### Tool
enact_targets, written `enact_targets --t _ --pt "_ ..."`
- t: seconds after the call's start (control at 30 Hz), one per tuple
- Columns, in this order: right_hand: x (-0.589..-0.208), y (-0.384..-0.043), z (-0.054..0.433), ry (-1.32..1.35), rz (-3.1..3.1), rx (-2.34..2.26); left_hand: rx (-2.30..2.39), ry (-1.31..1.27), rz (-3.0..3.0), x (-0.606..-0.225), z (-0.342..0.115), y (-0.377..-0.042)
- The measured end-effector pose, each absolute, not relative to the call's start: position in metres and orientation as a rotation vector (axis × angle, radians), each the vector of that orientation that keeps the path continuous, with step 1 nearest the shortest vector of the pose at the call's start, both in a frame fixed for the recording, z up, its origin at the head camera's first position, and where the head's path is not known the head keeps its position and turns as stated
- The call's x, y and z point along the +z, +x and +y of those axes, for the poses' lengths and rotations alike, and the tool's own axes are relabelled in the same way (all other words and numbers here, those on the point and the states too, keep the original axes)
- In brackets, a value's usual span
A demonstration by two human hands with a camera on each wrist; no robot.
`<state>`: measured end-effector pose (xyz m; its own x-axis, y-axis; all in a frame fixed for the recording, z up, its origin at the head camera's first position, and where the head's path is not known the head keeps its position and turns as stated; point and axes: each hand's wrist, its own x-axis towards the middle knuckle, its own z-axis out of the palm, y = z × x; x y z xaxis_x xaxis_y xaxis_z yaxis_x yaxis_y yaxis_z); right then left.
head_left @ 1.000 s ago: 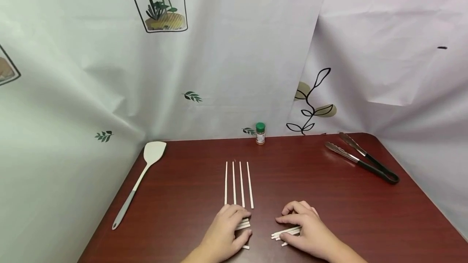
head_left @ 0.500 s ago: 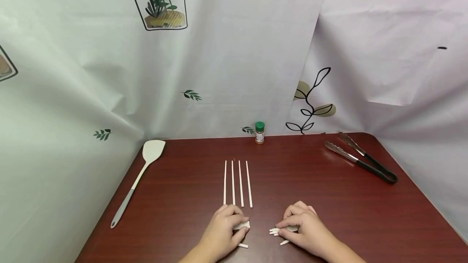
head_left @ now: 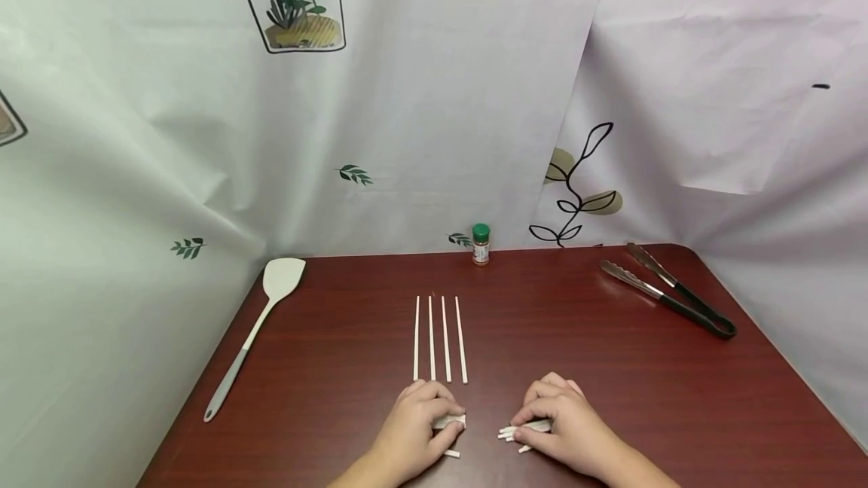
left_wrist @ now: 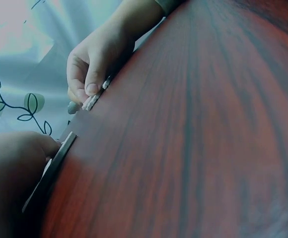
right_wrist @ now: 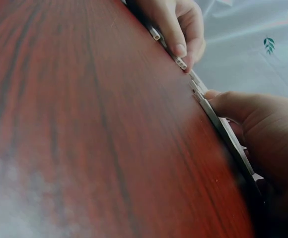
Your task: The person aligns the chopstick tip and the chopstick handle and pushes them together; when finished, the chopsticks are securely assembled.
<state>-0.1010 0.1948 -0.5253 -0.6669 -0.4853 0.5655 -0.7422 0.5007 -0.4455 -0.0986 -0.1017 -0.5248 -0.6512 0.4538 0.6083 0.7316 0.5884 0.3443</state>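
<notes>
My left hand (head_left: 415,431) pinches a small bundle of white chopsticks (head_left: 447,422) between thumb and fingers, low over the table. Its ends poke out to the right, and the rest is hidden beneath the palm. Across a small gap, my right hand (head_left: 568,425) pinches another white bundle (head_left: 539,425), its ends pointing left and slightly uneven. One stick (head_left: 452,454) shows below the left thumb, and another (head_left: 525,449) below the right thumb. In the left wrist view, a chopstick (left_wrist: 64,148) lies along the left hand. The right wrist view shows chopsticks (right_wrist: 223,126) under the right thumb.
Several white chopsticks (head_left: 445,341) lie parallel, pointing away, just beyond the left hand. A white spatula with grey handle (head_left: 252,337) rests at the left edge. Black-handled tongs (head_left: 671,292) lie far right. A green-capped spice jar (head_left: 481,245) stands at the back by the curtain.
Both hands' thumbs and fingers have drawn together on their bundles, which look tighter than a second ago. The hands stay in nearly the same place; the parallel chopsticks lie as before.
</notes>
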Motion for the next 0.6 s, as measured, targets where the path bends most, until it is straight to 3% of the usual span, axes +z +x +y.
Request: enact_targets --t 0.6 --pt "-0.5209 -0.0976 0.1928 1.089 -2.445 0.910 -0.868 -0.954 -2.383 -0.5218 -0.0985 -0.0941"
